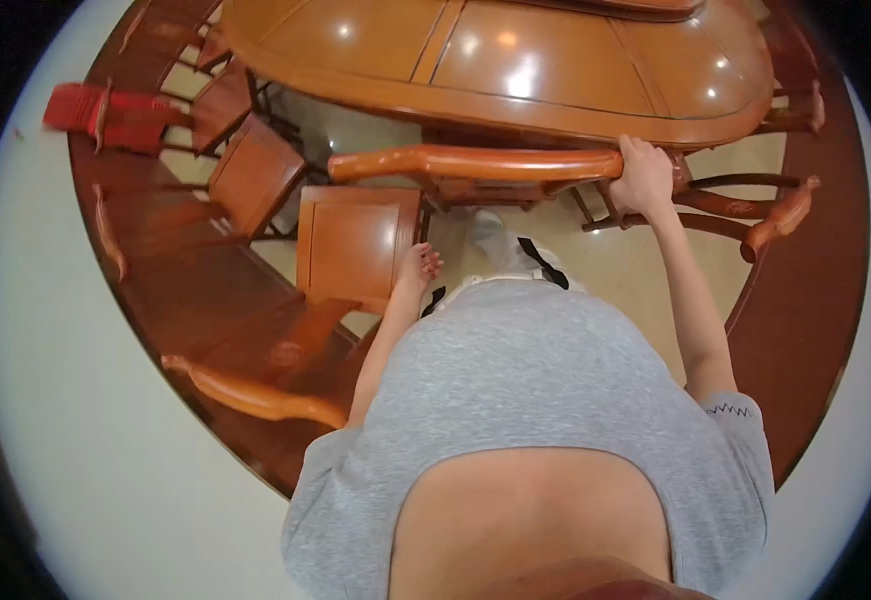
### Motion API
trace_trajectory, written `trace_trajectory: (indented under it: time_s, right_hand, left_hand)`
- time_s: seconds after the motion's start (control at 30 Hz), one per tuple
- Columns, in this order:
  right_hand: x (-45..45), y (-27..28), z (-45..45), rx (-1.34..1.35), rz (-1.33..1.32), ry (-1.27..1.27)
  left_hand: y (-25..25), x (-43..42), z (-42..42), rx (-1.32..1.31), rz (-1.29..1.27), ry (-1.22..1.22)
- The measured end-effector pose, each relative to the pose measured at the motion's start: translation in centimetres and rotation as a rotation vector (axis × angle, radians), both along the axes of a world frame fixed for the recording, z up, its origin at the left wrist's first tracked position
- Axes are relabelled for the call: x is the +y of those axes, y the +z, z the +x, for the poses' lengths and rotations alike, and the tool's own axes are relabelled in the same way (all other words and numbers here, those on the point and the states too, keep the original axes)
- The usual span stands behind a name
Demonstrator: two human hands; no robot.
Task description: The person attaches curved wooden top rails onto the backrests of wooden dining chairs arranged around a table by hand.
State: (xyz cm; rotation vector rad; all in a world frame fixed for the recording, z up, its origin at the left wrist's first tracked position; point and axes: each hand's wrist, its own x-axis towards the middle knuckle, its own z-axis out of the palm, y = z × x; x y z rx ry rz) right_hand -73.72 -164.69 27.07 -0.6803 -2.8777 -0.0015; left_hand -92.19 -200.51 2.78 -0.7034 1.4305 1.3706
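Note:
In the head view, my right hand (pixel 644 178) is closed around the right end of the top rail of a polished wooden chair (pixel 516 163). That chair stands against the near edge of the large wooden table (pixel 376 88), its back towards me. My left hand (pixel 420 265) hangs low beside my body with loosely curled fingers and nothing in it. It is nearest to the square seat of a second wooden chair (pixel 351 235), at the seat's right edge. Whether it touches that seat I cannot tell.
More wooden chairs (pixel 256 175) line the left side of the table, one with a red cloth (pixel 76 112) over its back. Close on my left is a curved chair rail (pixel 256 400). Another chair (pixel 784 218) stands to the right. Pale floor tiles (pixel 701 265) show between them.

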Motion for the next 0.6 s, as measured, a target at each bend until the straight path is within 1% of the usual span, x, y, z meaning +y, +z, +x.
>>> trace_trajectory:
  time_s: [0.07, 0.1, 0.13, 0.2, 0.23, 0.27, 0.33, 0.37, 0.4, 0.47, 0.5, 0.57, 0.6]
  right_hand:
    - [-0.2, -0.3, 0.0, 0.081, 0.046, 0.014]
    - [-0.1, -0.3, 0.0, 0.054, 0.076, 0.015]
    - [-0.3, -0.5, 0.1, 0.108, 0.088, 0.060]
    - [0.1, -0.9, 0.3, 0.034, 0.121, 0.022]
    - [0.1, -1.0, 0.3, 0.034, 0.116, 0.040]
    - [0.1, -1.2, 0.5, 0.044, 0.124, 0.027]
    - [-0.1, -1.2, 1.0, 0.055, 0.129, 0.011]
    - [-0.2, -1.2, 1.1, 0.056, 0.138, 0.008]
    - [-0.1, -1.2, 1.2, 0.057, 0.149, 0.006]
    - [0.3, -1.7, 1.6, 0.074, 0.143, 0.021]
    - [0.3, -1.7, 1.6, 0.093, 0.156, 0.029]
    - [0.3, -1.7, 1.5, 0.109, 0.167, 0.055]
    - [0.2, -1.5, 1.3, 0.089, 0.170, 0.022]
  left_hand:
    - [0.7, -2.7, 3.0, -0.002, 0.057, 0.088]
    - [0.6, -3.9, 3.9, -0.015, 0.056, 0.080]
    - [-0.1, -6.7, 6.1, -0.026, 0.041, 0.152]
    - [-0.8, -9.0, 7.4, -0.016, -0.042, 0.173]
    - [-0.9, -10.1, 8.3, 0.045, -0.098, 0.173]
    - [-0.8, -11.3, 9.4, 0.045, -0.103, 0.185]
    - [-3.1, -14.6, 11.3, 0.117, -0.201, 0.162]
    - [-4.6, -16.4, 12.2, 0.088, -0.230, 0.176]
    - [-5.0, -17.8, 13.5, 0.093, -0.232, 0.177]
    - [-4.9, -20.2, 16.3, 0.102, -0.328, 0.196]
    - [-4.2, -20.9, 17.3, 0.106, -0.327, 0.204]
    - [-2.6, -21.7, 19.3, 0.056, -0.421, 0.326]
    - [-2.7, -22.7, 19.5, 0.048, -0.420, 0.344]
